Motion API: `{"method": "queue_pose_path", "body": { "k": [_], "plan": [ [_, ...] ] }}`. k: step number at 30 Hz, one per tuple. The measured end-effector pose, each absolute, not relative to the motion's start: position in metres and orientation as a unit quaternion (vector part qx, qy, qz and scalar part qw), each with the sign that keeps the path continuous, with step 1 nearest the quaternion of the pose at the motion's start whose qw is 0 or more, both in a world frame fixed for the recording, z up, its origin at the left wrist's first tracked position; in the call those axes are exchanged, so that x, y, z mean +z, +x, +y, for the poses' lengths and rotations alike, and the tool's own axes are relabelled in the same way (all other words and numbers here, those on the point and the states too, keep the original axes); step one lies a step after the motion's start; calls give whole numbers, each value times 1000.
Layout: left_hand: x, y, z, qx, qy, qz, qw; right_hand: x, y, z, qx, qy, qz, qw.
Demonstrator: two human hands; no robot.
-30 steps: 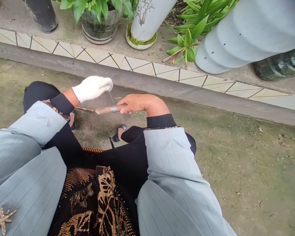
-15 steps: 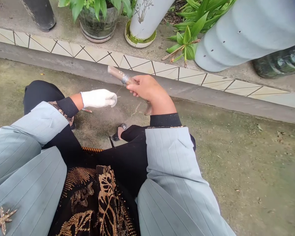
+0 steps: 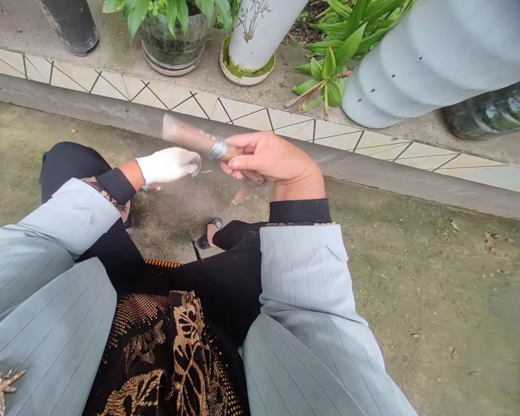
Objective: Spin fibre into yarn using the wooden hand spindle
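My right hand (image 3: 268, 159) is closed round a brown wooden stick (image 3: 186, 136), whose free end points left and is smeared by motion. Silver wire (image 3: 218, 148) is wound round the stick just beyond my fingertips. Below that hand a blurred brownish piece (image 3: 241, 195) sticks out; whether it belongs to the stick I cannot tell. My left hand (image 3: 169, 164), in a white knitted glove with greyish fingertips, is closed in a pinch just below the stick, apart from it. What those fingers hold, if anything, is hidden.
Ahead runs a low ledge faced with cream tiles (image 3: 251, 118). On it stand a glassy plant pot (image 3: 173, 43), a white pot (image 3: 260, 29) in a mossy saucer, a large pale ribbed container (image 3: 407, 63) and a dark bottle (image 3: 494, 107). Concrete ground (image 3: 424, 289) lies below.
The stick's free end has swung left, over the gloved hand. My right hand has turned and shifted slightly right. My left hand has drawn back a little left and up.
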State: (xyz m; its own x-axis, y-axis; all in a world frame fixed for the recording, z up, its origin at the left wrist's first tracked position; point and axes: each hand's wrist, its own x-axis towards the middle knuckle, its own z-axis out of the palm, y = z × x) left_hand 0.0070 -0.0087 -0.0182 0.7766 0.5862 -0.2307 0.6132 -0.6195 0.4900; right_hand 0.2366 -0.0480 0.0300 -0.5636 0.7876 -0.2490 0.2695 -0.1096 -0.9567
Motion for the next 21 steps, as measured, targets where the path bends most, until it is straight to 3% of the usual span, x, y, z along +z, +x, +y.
{"method": "queue_pose_path", "body": {
  "k": [3, 4, 6, 9, 13, 16, 19, 21],
  "plan": [
    [-24, 9, -12, -48, 915, 313, 248, 29, 246, -43, 558, -457, -523, 455],
    [-25, 10, -14, -57, 923, 298, 236, 26, 249, -40, 532, -490, -485, 492],
    [-24, 11, -17, -61, 934, 277, 219, 18, 252, -33, 493, -576, -439, 482],
    [-12, 9, -19, -32, 933, 289, 213, 4, 256, -24, 426, -700, -451, 354],
    [6, 3, -19, 50, 917, 313, 242, -8, 253, -23, 336, -754, -539, 168],
    [12, -1, -18, 111, 886, 326, 311, -9, 240, -27, 318, -702, -637, 14],
    [9, 0, -17, 179, 825, 351, 404, -7, 218, -34, 410, -576, -691, -149],
    [5, 0, -13, 189, 797, 375, 435, -3, 205, -39, 478, -483, -705, -204]
  ]
}}
